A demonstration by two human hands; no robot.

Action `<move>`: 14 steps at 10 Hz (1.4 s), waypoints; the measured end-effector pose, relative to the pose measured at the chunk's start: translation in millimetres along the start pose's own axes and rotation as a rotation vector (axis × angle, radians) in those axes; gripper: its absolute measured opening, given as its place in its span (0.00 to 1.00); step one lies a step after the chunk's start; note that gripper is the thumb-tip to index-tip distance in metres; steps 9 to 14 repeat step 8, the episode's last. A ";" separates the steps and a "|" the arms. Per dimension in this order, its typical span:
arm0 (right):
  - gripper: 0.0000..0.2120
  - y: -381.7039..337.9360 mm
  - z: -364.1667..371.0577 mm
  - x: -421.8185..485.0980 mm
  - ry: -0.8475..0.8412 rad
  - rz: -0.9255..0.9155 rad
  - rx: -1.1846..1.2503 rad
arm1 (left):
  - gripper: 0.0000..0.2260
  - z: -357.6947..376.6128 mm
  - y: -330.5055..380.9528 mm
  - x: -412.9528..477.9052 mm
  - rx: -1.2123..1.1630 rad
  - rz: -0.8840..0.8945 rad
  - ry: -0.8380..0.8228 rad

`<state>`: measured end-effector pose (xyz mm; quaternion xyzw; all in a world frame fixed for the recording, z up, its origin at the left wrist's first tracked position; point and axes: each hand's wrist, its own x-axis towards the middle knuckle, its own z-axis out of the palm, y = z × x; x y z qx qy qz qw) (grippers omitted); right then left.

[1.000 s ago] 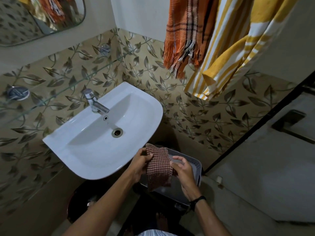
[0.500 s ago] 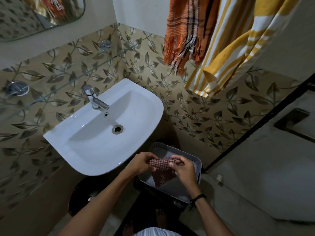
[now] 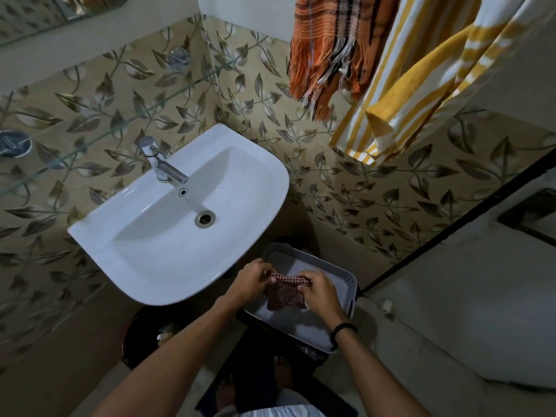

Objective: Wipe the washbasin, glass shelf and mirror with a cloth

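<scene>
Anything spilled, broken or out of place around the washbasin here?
Nothing stands out. The washbasin looks intact, the tap sits straight, and the left hand and right hand grip the checked cloth over the grey basket.

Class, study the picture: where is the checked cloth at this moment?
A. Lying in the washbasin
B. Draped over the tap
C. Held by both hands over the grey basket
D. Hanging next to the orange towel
C: the left hand and the right hand both grip the checked cloth over the grey basket.
</scene>
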<state>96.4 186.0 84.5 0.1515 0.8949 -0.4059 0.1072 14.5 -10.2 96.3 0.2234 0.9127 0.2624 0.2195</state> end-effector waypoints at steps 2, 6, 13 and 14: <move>0.08 -0.8 -9.0 37.3 0.075 0.052 0.074 | 0.14 -7.5 2.2 40.0 -0.010 0.009 0.143; 0.12 60.1 90.9 34.8 -0.046 0.085 -0.038 | 0.13 67.0 -61.3 39.7 0.247 0.106 -0.016; 0.14 83.2 111.6 10.7 -0.208 0.260 -0.097 | 0.15 87.7 -96.6 18.6 0.132 -0.040 -0.331; 0.14 83.2 111.6 10.7 -0.208 0.260 -0.097 | 0.15 87.7 -96.6 18.6 0.132 -0.040 -0.331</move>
